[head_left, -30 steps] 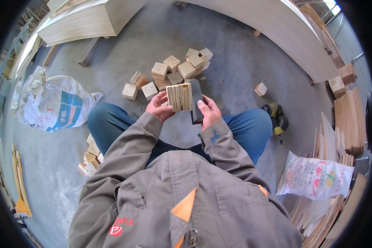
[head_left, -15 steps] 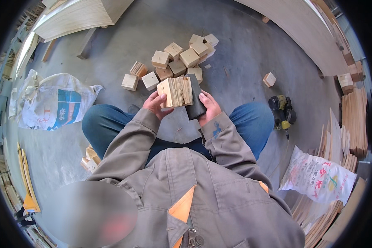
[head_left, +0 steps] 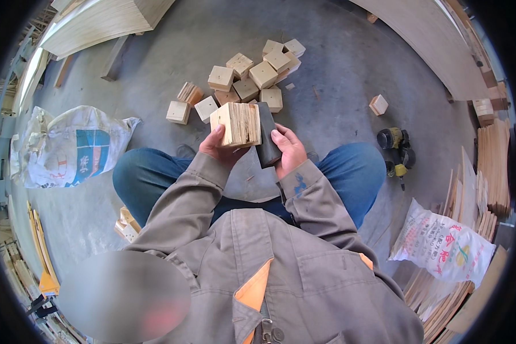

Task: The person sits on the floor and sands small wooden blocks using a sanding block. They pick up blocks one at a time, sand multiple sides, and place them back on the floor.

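Head view: step in hand looks like dressing or checking one side of a layered plywood block (head_left: pixel 235 123) with a flat dark bar (head_left: pixel 269 135); that's a judgement, can't confirm which. Block is up between the knees, clear of the floor (head_left: pixel 155 63), layered edges facing the wearer. Left hand (head_left: pixel 219 150) has it from left and below, thumb on the near side, fingers mostly hidden under it. Right hand (head_left: pixel 291 150) is closed on the bar, thumb on the face, bar tilted and up against the block's right side. Can't tell how hard it's pressed, or what the bar's hidden face is like.

Next move, my read: calls for a steady left grip and the bar lying flat to the side, not rocking on a corner. Left fingertips need to be out of the bar's path.

Loose pile of wooden blocks (head_left: pixel 263 75) just beyond; yellow-and-black power tool (head_left: pixel 393 146) beside the right knee.
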Available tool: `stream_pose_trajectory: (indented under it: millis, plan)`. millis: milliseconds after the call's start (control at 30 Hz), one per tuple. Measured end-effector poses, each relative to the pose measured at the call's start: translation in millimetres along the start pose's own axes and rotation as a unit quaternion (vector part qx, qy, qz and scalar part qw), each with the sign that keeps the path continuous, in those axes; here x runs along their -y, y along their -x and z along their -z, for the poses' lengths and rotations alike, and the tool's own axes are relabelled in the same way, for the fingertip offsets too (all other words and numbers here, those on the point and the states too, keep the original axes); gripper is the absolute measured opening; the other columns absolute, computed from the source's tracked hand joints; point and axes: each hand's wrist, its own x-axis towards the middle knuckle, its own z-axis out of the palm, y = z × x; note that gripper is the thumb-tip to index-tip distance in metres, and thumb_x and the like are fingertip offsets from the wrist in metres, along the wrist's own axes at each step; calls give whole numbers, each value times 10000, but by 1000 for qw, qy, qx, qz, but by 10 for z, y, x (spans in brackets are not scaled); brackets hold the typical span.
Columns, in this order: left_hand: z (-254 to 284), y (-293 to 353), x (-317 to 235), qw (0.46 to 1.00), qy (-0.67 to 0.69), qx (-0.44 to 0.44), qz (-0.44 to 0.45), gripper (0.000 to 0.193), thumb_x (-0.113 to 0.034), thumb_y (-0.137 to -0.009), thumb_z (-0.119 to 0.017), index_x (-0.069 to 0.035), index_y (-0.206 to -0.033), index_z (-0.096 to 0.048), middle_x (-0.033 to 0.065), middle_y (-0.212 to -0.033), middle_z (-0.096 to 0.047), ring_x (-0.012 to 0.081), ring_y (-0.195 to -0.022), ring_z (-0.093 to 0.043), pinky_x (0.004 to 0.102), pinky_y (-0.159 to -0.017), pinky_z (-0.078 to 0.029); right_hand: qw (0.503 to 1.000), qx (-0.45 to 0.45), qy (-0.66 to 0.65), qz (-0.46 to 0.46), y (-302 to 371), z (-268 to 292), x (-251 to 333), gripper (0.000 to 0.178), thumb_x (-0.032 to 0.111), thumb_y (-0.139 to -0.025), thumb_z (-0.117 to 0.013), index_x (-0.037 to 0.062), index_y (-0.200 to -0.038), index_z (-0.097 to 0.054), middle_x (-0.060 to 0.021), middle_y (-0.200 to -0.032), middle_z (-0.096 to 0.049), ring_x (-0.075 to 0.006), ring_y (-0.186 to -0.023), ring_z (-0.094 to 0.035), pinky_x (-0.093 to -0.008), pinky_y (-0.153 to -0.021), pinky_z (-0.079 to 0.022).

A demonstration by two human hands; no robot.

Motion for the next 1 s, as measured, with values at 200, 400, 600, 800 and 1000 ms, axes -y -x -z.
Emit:
stream_pose_trajectory:
  millis: [200, 400, 600, 800, 1000]
  plan:
    - [-78, -13, -54, 998, 33, -4, -46, 686, -403, -917, -718, -142, -1517, -508, 103, -1456, -613, 341, -1339, -576, 527, -1168, -419, 979, -35, 180, 92, 81, -144, 87, 493, 159, -1005, -668, -5, -1451, -539, -136, -1370, -609, -202, -1125, -658, -339, -923, -574]
    - [-37, -55, -46, 998, 60, 12, 6, 660, -400, -935, -697, -141, -1513, -510, 102, -1443, -622, 329, -1309, -595, 536, -1135, -444, 728, 17, 530, 435, 364, -368, 321, 533, 158, -943, -731, -23, -1422, -585, -226, -1431, -562, -323, -1285, -579, -397, -1090, -472]
    - [-10, -81, -40, 995, -1, -95, -41, 630, -379, -956, -701, -184, -1516, -487, 95, -1442, -603, 310, -1270, -613, 538, -1034, -507, 710, 58, 554, 431, 438, -527, 163, 564, 163, -887, -771, -7, -1399, -608, -248, -1439, -543, -392, -1272, -580, -444, -1086, -477]
    - [-1, -64, -29, 971, -108, -178, -114, 663, -233, -927, -724, -220, -1532, -452, 73, -1402, -593, 313, -1235, -615, 574, -939, -540, 720, -9, 562, 408, 342, -300, 182, 548, 165, -911, -760, -18, -1403, -602, -247, -1429, -556, -380, -1289, -575, -433, -1108, -458]
    - [-3, -10, -51, 968, -139, -172, -121, 667, -132, -867, -751, -154, -1493, -520, 89, -1329, -641, 280, -1207, -626, 528, -952, -541, 717, 24, 584, 380, 363, -469, -28, 540, 169, -912, -750, -3, -1404, -609, -247, -1434, -547, -392, -1290, -570, -442, -1116, -454]
